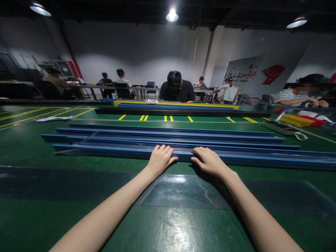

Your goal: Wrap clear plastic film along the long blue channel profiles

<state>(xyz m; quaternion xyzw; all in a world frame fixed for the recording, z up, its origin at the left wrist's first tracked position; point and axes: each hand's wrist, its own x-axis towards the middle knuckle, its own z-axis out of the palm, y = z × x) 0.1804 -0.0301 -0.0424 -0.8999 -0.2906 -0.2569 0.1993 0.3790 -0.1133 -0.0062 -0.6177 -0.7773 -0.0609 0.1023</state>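
Both hands rest on the nearest long blue channel (105,151), which lies crosswise on the green table (168,227). My left hand (160,159) curls its fingers over the channel's top edge, with the thumb along the near side. To its right, my right hand (207,160) grips the same channel in a like way, fingers over the top and thumb in front. A short gap parts the two hands. Several more blue channels (170,131) lie just behind. A clear plastic sheet (181,189) is flat on the table under my forearms.
Farther back lie a black bar (183,112) and a yellow strip (215,105). On the right are a yellow tray (296,120) and a dark device (279,127) with a white strap. A person (177,87) sits opposite, head bowed; others sit at tables beyond.
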